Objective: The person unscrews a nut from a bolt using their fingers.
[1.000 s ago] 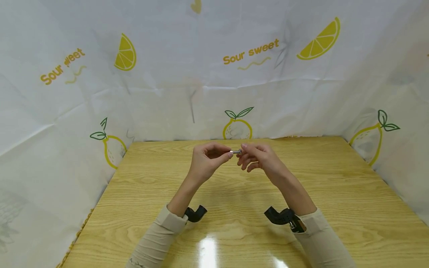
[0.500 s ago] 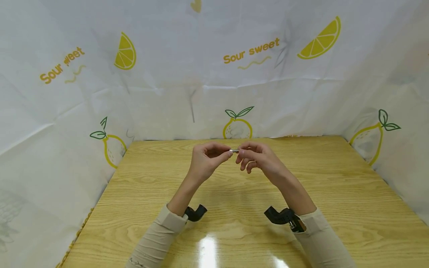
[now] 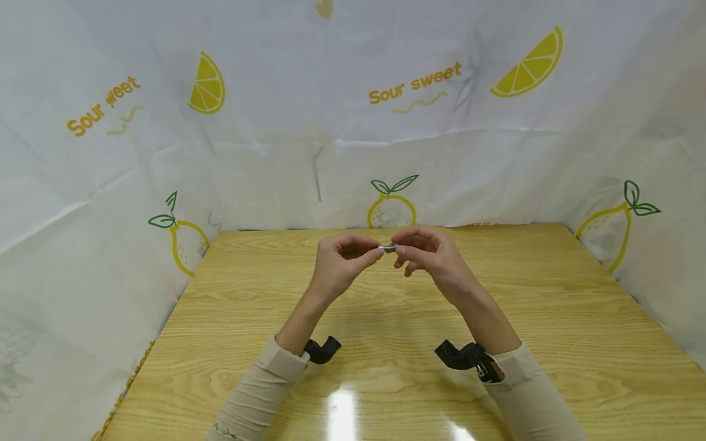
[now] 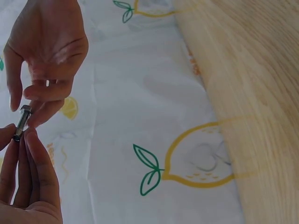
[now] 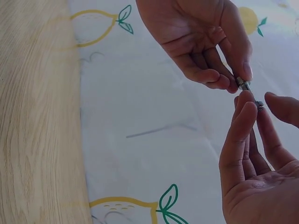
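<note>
Between both hands, raised above the table, is a small silver bolt lying roughly level. My left hand pinches one end of it between thumb and fingertips. In the left wrist view the hex head of the bolt points away from that hand, and a dark ring, like a nut, sits at the pinched end. My right hand is at the head end. Seen from the right wrist, its fingers lie alongside the bolt head, while the thumb stands apart from it.
A wood-grain table extends under both arms. White cloth printed with lemons hangs behind it and along both sides. Black camera mounts sit on the wrists.
My right hand's index finger and thumb have shifted along and around the bolt head, and its lower fingers have curled up slightly. The left hand keeps its pinch in the same place.
</note>
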The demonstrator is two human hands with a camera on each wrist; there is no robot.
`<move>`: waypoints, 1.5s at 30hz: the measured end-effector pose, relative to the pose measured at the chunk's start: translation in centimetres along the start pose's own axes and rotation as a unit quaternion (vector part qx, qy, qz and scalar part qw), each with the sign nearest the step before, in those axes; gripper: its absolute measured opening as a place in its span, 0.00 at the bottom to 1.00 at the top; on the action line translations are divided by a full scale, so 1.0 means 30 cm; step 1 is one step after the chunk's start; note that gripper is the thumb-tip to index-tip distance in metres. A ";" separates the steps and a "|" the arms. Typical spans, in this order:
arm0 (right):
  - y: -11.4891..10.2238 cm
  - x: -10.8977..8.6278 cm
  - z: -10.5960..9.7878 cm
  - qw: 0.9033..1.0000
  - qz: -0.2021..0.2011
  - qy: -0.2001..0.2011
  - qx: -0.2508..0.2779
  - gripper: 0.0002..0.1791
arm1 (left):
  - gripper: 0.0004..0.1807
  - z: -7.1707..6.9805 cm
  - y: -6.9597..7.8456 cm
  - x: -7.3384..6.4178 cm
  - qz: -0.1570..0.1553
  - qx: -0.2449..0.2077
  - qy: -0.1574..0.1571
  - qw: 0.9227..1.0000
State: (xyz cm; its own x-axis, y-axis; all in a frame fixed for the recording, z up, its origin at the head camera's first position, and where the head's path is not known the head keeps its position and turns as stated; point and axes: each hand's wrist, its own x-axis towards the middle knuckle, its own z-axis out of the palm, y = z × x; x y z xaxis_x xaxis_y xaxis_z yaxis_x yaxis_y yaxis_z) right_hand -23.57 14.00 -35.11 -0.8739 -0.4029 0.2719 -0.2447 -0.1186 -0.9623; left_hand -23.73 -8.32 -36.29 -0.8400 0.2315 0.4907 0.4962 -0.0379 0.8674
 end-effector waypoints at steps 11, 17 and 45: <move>0.002 0.006 -0.003 0.999 0.021 -0.010 0.022 0.12 | 0.06 -0.001 -0.002 -0.001 0.003 0.001 0.004 1.000; 0.006 0.008 -0.001 0.999 0.027 -0.027 0.006 0.09 | 0.06 0.000 -0.005 0.000 0.011 -0.004 0.003 1.000; 0.000 0.001 -0.002 0.999 0.009 -0.007 0.043 0.11 | 0.06 0.002 -0.013 0.003 0.014 0.014 -0.003 1.000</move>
State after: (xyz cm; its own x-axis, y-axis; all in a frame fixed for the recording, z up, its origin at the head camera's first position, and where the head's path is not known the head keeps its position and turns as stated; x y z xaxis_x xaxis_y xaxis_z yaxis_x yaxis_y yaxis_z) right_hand -23.62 14.05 -35.10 -0.8721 -0.4174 0.2555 -0.1922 -0.1881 -0.9632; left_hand -23.98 -8.22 -36.59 -0.8247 0.2363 0.5138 0.5250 -0.0177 0.8509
